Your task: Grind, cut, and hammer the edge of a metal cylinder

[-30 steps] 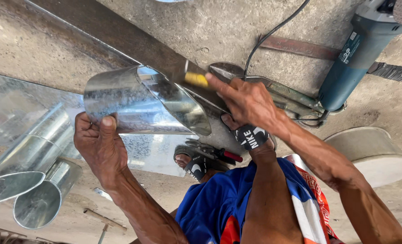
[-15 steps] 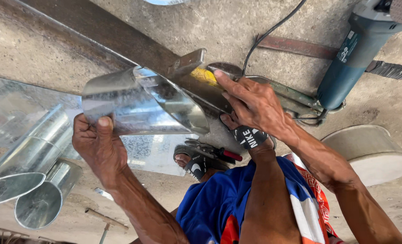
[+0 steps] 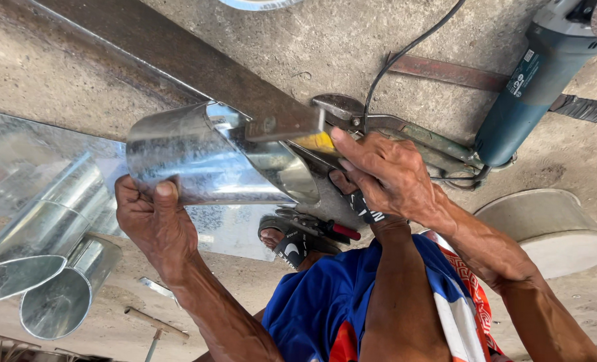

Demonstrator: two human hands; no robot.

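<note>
My left hand [image 3: 154, 224] grips the near side of a short galvanised sheet-metal tube [image 3: 198, 164]. The tube lies on its side over a long dark steel bar [image 3: 178, 67], which runs in from the upper left; the bar's end [image 3: 285, 124] pokes out of the tube's open mouth. At that mouth, my right hand [image 3: 389, 177] is closed on a tool with a black handle [image 3: 362, 208] and a yellow part [image 3: 317, 142]. The tool's working end is hidden behind the bar and the hand.
A blue angle grinder [image 3: 533, 80] and its cable lie at the upper right, with metal snips [image 3: 406, 131] beside them. Red-handled pliers [image 3: 322, 226] sit near my sandalled foot [image 3: 288, 245]. More metal tubes [image 3: 50, 268] and a flat sheet [image 3: 17, 154] are left; a round pale tub [image 3: 553, 231] is right.
The tube has turned and shifted on the bar, so the bar's end now sticks out of its mouth. My right hand has moved slightly right along with the tool.
</note>
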